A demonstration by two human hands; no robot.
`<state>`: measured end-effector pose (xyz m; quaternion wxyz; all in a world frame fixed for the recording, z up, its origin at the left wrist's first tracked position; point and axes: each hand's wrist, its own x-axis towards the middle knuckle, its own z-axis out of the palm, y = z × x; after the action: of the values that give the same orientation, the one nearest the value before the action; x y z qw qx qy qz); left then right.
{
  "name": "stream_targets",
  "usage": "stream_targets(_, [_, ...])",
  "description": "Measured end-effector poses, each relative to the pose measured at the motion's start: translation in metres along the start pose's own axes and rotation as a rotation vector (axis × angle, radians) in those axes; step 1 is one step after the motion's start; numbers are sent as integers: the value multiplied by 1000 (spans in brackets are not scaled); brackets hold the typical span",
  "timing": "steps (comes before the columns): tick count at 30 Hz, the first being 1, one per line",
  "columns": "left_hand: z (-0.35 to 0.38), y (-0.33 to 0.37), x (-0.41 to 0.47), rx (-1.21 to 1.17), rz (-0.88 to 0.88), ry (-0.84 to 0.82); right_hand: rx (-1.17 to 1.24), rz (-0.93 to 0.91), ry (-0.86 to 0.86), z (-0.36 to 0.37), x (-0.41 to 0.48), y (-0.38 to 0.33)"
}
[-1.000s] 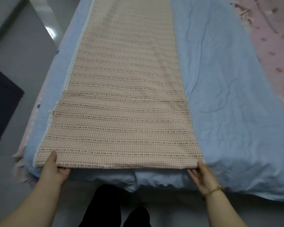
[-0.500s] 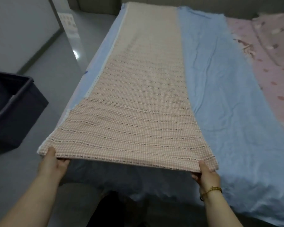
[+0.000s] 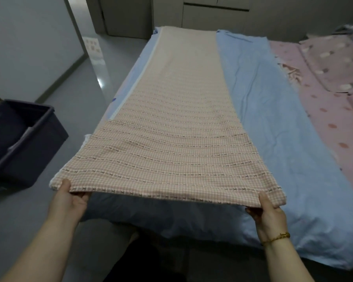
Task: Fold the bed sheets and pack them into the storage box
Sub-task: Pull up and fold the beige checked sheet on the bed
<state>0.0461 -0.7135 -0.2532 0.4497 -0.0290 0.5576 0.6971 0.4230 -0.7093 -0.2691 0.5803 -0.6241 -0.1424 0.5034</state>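
While its near corners are pinched, thumbs on top, by the left hand (image 3: 69, 200) and the right hand (image 3: 267, 214), the checked sheet (image 3: 171, 139) is held raised at that edge, the rest laid lengthwise over a blue sheet (image 3: 273, 119) on the bed. A dark storage box (image 3: 35, 143) is seen on the floor, left of the bed.

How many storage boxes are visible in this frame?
1: a dark storage box on the floor left of the bed, cut off by the frame edge; more may lie outside view.
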Motion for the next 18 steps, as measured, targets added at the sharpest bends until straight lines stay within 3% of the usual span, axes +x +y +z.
stream_targets(9, [37, 1, 51, 78, -52, 8, -51, 18, -14, 33, 32, -9])
stream_targets(18, [137, 10, 142, 79, -124, -33, -39, -2, 39, 122, 110, -52])
